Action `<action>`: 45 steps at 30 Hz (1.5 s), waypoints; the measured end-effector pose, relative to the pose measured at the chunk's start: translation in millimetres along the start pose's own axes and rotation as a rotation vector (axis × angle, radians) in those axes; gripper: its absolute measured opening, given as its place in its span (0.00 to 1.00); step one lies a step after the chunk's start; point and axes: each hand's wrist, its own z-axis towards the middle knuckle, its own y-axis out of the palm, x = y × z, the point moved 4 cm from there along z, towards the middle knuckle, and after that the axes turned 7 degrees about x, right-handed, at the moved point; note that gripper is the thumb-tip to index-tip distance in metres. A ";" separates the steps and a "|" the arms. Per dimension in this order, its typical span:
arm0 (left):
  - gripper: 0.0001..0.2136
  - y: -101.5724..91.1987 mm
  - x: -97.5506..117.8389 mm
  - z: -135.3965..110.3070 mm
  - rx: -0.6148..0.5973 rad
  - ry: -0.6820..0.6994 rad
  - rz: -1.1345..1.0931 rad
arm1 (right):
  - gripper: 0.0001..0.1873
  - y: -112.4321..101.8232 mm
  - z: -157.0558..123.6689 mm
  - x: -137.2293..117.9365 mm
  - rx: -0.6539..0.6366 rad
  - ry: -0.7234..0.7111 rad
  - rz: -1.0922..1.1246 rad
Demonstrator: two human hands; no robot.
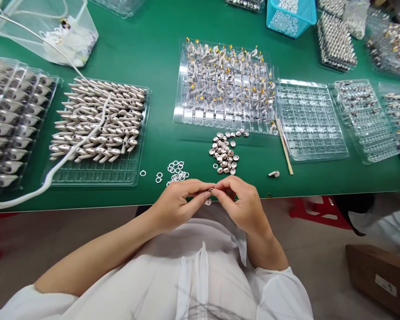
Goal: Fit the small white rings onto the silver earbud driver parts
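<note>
At the near edge of the green table, my left hand (183, 199) and my right hand (242, 202) meet with fingertips pinched together. Between them is a small round beige cap (208, 202), partly covered by the fingers; a dark ring-like edge shows just above it. Beyond the fingers lies a pile of similar round caps (224, 153). Thin white rings (178, 171) are scattered just past my left hand. A single earbud-stem-shaped piece (274, 174) rests to the right of my right hand.
A clear tray (193, 118) of small stemmed parts stands ahead. To the left, another tray (96, 175) holds stacked beige stems, with a white cable (76, 149) across it. A wooden stick (285, 149) lies beside an empty-looking clear tray (315, 124). A blue basket (286, 22) sits behind.
</note>
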 end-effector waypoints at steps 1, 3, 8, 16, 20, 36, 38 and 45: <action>0.10 -0.3 -0.2 0.7 0.023 -0.057 -0.029 | 0.03 1.1 -1.1 -0.6 0.029 -0.023 0.003; 0.09 0.0 -0.6 1.7 0.056 -0.159 -0.089 | 0.03 3.6 -3.2 -1.7 0.067 -0.060 0.020; 0.09 1.3 -0.5 2.5 0.121 -0.216 -0.180 | 0.04 7.9 -5.9 -0.4 0.091 -0.008 0.095; 0.09 0.3 0.4 -2.1 0.218 -0.076 -0.026 | 0.03 16.8 -6.5 1.4 0.143 0.130 0.166; 0.10 0.9 3.0 -3.2 0.214 0.037 0.059 | 0.03 18.8 -5.6 1.1 0.161 0.136 0.171; 0.13 1.0 -2.3 -3.4 0.086 0.098 0.045 | 0.03 17.1 -8.7 1.2 0.169 0.080 0.098; 0.13 1.2 -2.1 -3.5 0.097 0.114 0.050 | 0.03 17.5 -9.1 -0.1 0.202 0.047 0.069; 0.15 3.7 -0.2 -7.7 0.153 0.257 0.112 | 0.05 20.4 -10.0 -1.9 0.239 0.023 0.053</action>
